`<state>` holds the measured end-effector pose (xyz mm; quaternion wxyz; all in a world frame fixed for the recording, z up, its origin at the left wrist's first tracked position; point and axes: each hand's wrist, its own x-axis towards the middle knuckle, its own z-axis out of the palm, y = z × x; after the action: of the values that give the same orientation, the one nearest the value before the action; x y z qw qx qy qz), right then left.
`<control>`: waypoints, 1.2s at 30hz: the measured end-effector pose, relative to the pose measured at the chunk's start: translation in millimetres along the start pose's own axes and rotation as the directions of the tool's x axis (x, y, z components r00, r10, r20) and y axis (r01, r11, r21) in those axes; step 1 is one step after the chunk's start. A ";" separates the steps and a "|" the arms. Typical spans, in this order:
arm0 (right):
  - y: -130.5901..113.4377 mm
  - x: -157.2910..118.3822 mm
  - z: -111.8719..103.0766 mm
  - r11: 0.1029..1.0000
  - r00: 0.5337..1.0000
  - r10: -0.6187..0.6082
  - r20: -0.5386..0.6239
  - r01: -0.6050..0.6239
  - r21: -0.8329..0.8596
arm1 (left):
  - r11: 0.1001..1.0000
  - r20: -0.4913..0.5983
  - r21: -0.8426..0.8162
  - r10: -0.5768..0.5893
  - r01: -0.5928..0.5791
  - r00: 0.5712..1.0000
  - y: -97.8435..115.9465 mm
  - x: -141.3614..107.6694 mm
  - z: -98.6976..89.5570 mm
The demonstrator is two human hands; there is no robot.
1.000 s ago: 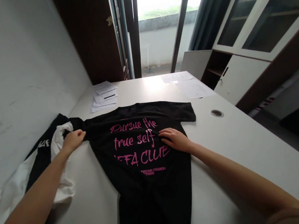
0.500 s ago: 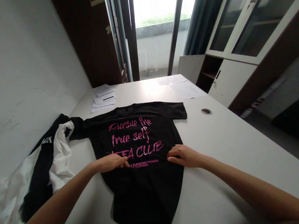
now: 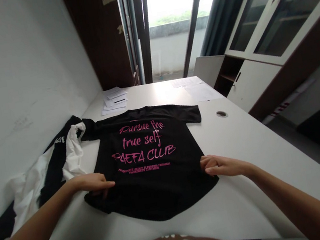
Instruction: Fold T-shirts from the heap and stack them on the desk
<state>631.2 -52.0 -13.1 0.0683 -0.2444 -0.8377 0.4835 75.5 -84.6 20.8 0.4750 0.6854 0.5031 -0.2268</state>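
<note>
A black T-shirt (image 3: 159, 189) with pink lettering lies spread on the white table (image 3: 237, 140), collar at the far side and hem toward me. My left hand (image 3: 95, 183) is closed on the shirt's left side edge, a little above the hem. On the opposite edge, my right hand (image 3: 216, 165) pinches the fabric with curled fingers. Between the hands the cloth is stretched wide, and the hem bows toward me. The shirt's left sleeve end touches a heap of black and white clothes (image 3: 71, 151).
Papers (image 3: 113, 100) with a dark pen-like item lie at the far left of the table, and more sheets (image 3: 199, 90) at the far right. A round cable hole (image 3: 222, 114) sits right of the shirt. A wall borders the left; a cabinet (image 3: 257, 79) stands beyond the right edge.
My hands have moved apart to the shirt's two sides. The lower part, narrow and bunched before, is now pulled wide, and the small printed lines show fully. The view has shifted slightly.
</note>
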 end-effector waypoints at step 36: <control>101.0 165.3 -42.4 0.572 0.658 0.267 -0.704 -0.696 -0.434 | 0.477 -0.060 0.689 0.788 -0.546 0.612 140.8 77.4 113.5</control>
<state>536.8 101.3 -96.2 0.0780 -0.6137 -0.7842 0.0479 252.1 -153.7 -31.3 0.1736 0.9702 0.1657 -0.0336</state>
